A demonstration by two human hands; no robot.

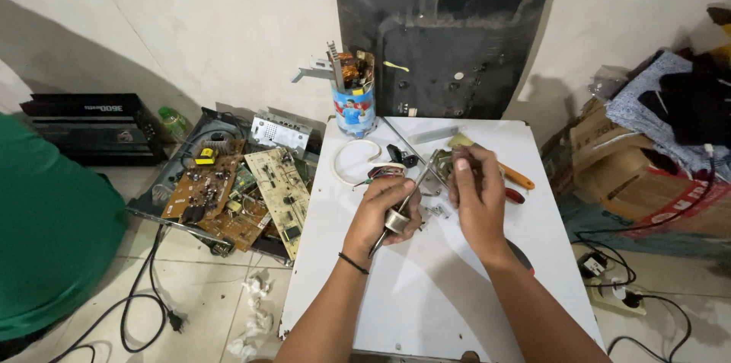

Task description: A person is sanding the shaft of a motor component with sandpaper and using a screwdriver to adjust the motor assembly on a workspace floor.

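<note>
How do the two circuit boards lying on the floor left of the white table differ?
The brown circuit board is darker and lies farther left; the beige circuit board is paler, longer and narrower, angled toward the white table. Both lie flat, component side up, on the pile of parts.

A cup (355, 110) of parts stands at the table's (457, 287) far left corner; circuit boards (244, 191) lie on the floor beside it.
</note>
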